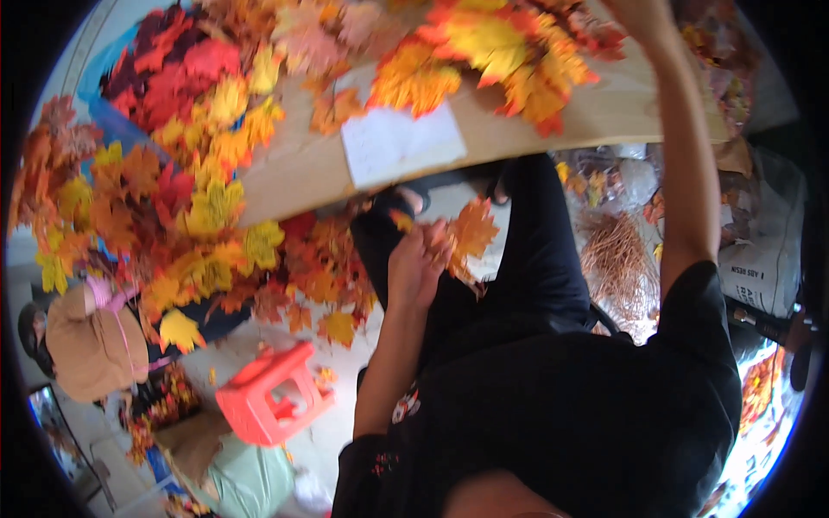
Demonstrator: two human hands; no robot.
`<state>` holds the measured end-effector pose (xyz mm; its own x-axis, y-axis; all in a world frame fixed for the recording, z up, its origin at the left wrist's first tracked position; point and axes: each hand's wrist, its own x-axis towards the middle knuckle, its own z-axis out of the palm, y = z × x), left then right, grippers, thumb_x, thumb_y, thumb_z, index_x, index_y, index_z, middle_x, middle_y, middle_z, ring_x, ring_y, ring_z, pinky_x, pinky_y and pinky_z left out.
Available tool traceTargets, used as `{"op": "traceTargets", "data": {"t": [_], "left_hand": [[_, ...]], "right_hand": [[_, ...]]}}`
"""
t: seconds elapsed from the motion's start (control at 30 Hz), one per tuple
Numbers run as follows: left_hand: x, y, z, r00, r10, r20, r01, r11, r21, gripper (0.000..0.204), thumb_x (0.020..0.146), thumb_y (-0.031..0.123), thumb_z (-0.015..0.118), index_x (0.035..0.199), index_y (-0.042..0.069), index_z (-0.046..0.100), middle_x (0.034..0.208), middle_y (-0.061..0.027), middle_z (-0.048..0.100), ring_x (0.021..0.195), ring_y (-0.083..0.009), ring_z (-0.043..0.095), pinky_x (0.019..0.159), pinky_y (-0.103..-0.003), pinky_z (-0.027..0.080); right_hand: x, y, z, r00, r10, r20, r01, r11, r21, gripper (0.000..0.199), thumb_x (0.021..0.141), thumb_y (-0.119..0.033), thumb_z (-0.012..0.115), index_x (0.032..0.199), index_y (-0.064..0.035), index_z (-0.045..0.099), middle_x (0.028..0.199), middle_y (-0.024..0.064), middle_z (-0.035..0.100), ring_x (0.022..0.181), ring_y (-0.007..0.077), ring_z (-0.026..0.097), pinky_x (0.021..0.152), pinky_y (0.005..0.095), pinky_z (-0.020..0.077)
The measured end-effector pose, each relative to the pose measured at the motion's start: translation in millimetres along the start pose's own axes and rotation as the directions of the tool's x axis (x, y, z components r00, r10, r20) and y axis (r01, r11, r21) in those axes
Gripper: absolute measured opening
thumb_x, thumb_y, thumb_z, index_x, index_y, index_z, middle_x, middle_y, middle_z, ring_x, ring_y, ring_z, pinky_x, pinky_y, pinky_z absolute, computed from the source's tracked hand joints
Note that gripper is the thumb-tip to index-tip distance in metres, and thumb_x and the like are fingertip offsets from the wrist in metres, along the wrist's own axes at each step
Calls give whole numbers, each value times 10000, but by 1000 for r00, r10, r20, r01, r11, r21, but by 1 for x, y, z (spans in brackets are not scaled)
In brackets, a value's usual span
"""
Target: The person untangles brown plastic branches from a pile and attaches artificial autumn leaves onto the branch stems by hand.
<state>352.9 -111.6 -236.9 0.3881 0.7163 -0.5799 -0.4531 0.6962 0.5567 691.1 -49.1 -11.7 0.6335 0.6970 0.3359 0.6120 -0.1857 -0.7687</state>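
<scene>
A small bunch of orange leaves [475,229] is gripped in the curled fingers of the left hand [418,266], held above the lap just below the near edge of a wooden table [294,180]. The right hand [641,15] is stretched to the far right of the tabletop, near a heap of yellow-and-red leaves [494,50]; it is cut off by the edge of the view, and whether it is open or closed cannot be told. A white sheet of paper [401,145] is laid near the table's near edge. Red leaves [177,69] are piled at the far left. On the floor, a red plastic stool [250,406] is seen at near left, and thin brown strands [617,259] are bundled at right.
</scene>
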Motion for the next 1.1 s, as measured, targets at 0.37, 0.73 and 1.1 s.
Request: {"op": "traceTargets", "data": {"t": [0.37,0.73,1.1], "left_hand": [[-2,10,28,997,74,-12,-72,990,120,136,872,191,532,908,61,516,1004,-121,607,868,-161,595,644,-233,464],[-11,7,30,995,87,-55,-73,974,216,163,855,198,564,885,37,569,926,-66,618,726,-93,568,567,-207,462],[-9,7,31,994,109,-12,-104,969,225,178,842,188,583,906,22,579,869,-38,609,709,-93,570,571,-214,484]], "right_hand": [[-223,37,81,584,-488,648,597,800,63,92,672,-36,619,755,-44,580,739,84,563,750,274,531,693,359,437],[-260,69,126,754,-73,653,-349,797,493,121,729,39,601,845,8,587,795,87,617,743,162,610,678,253,480],[-254,65,124,694,-71,717,-489,684,541,124,789,68,562,904,26,540,862,42,585,814,88,581,749,216,481]]}}
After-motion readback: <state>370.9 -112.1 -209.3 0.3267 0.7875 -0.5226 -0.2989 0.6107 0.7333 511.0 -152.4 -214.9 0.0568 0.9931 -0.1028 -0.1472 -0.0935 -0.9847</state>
